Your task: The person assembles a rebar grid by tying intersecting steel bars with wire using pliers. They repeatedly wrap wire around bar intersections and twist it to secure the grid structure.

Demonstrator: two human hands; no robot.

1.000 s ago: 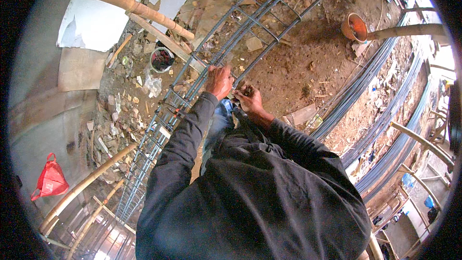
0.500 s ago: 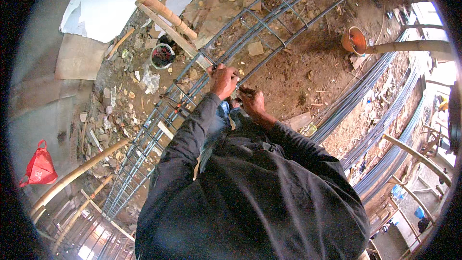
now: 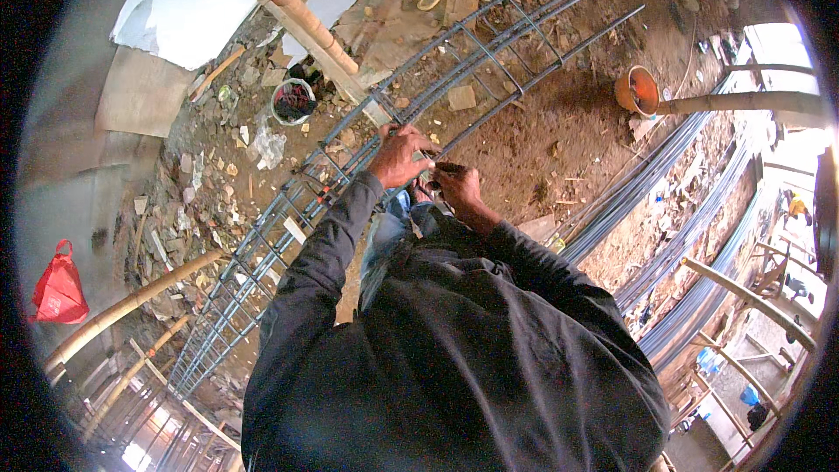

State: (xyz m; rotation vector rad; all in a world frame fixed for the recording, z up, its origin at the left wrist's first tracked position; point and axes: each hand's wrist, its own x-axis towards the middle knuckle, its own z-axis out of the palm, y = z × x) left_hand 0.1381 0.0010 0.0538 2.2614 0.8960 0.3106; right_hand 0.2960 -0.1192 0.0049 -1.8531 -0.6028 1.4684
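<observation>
A long steel rebar cage runs diagonally from the lower left to the upper right, with cross ties along its bars. My left hand is closed over its near-side bar, fingers curled and thumb toward the right hand. Close beside it, my right hand is closed too, a small dark thing showing at its fingertips. What that thing is cannot be made out. Both hands meet at the same spot on the near bar, and they hide the joint there. A wooden prop ends at the cage just beyond my left hand.
Beyond the cage stands a white bucket with dark contents, among rubble. An orange bucket lies at the upper right. Bundles of long steel bars stretch along the right. Bamboo poles and a red bag are at the left.
The view has shifted slightly, and the hands sit a little lower in it. My left hand's fingers reach further toward the right hand. Both hands stay at the same part of the cage.
</observation>
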